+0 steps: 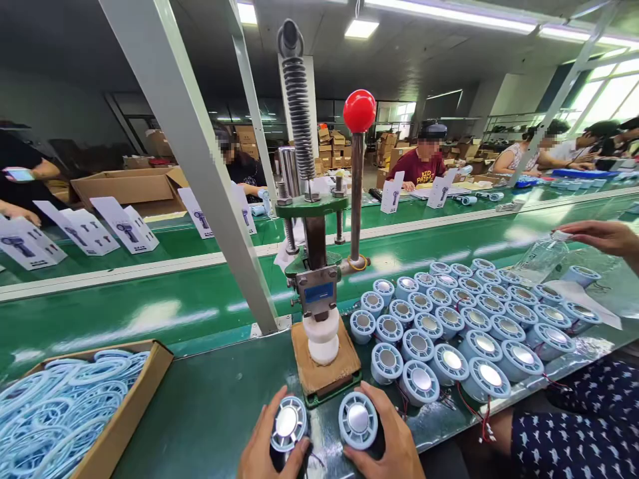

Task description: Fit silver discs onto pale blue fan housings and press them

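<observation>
Gripping one round fan part (pixel 288 424) is the left hand (pixel 264 446), another (pixel 358 419) the right hand (pixel 394 442).

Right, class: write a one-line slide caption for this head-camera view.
Each hand, left and right, holds a round pale-blue plastic fan head before a green hand press.

bare hands (pixel 269 446), no sleeves or gloves showing.

Pale blue fan housings (pixel 452 319) with silver centres; green conveyor belt (pixel 150 313); red lever knob (pixel 359 110); navy, white-patterned fabric (pixel 579 426) near right.
</observation>
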A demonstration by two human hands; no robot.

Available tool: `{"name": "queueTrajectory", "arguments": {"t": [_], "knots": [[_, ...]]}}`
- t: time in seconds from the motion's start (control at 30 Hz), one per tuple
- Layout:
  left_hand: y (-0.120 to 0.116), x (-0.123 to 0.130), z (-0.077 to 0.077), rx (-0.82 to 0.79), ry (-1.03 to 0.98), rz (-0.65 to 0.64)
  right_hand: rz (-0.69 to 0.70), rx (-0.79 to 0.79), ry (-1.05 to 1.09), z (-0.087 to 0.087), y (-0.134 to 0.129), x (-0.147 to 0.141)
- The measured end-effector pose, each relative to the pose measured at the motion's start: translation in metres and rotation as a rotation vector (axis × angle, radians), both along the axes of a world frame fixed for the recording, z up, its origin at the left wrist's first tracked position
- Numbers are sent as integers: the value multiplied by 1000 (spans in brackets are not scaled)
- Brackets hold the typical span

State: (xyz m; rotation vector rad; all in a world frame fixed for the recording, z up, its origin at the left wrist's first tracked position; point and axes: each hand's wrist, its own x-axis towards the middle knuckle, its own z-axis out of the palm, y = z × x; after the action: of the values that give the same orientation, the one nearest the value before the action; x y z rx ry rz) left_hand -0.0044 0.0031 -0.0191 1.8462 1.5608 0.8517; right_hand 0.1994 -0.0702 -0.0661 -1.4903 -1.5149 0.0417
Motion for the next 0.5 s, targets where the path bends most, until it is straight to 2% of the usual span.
{"name": "queueTrajectory", "arguments": {"t": [0.2, 0.33, 0.4, 0.47, 0.5], "knots": [[5, -6, 14, -84, 10, -2, -45, -79, -151, 9, -4, -1], [-8, -9, 10, -96, -20, -66, -94, -3, -456, 5, -7, 9], [-13, -9, 12, -107, -36, -30, -71, 49, -602, 8, -7, 16], [-13, -7, 20, -120, -56, 53, -30, 67, -678, 26, -6, 23], [-10, -5, 27, -131, -62, 76, -17, 68, -680, 43, -4, 27]]}}
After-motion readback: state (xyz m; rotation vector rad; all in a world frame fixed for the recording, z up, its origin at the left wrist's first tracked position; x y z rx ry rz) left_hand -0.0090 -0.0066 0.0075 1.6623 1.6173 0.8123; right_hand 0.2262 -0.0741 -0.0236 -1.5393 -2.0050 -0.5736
